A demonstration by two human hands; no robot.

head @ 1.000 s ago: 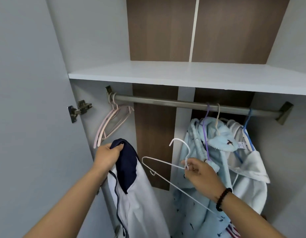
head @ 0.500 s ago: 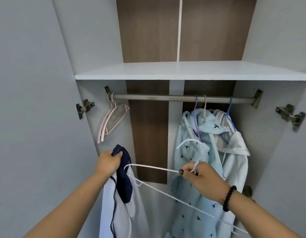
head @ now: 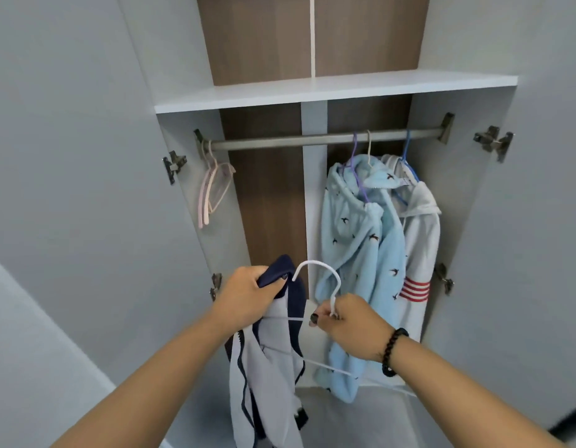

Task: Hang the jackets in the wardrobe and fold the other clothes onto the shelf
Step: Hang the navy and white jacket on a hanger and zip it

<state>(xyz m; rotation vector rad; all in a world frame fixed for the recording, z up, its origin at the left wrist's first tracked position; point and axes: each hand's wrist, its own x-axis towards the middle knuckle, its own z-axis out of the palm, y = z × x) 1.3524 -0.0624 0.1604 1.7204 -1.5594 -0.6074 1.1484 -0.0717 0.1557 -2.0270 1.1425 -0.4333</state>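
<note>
Both hands have drawn together since a moment ago, and the white hanger (head: 315,305) has swung round so its hook now stands upright between them, with one arm pushed into the jacket's neck. Nearest me, the left hand (head: 248,297) has its grip bunched tight on the navy collar of the white jacket (head: 267,379), which hangs straight down in front of the wardrobe opening, its hem running out of sight below. The right hand (head: 351,324), a dark bead bracelet (head: 391,352) on its wrist, pinches the hanger just under the hook; the grip is narrow, thumb and fingers closed on the wire.

Behind the hands, two jackets already hang toward the right end of the rail (head: 319,140): one pale blue jacket (head: 361,253) with small birds, and one white hooded jacket (head: 421,240) with red stripes pressed close beside it. Three hanger hooks show above them: purple, cream and blue. At the far left end, pink hangers (head: 212,192) dangle bare against the side wall; I cannot tell their number. Between those and the blue jacket the rail runs bare for a good stretch.

Above, one white shelf (head: 328,92) juts out with a straight front edge. Four door hinges show, two on each side.
</note>
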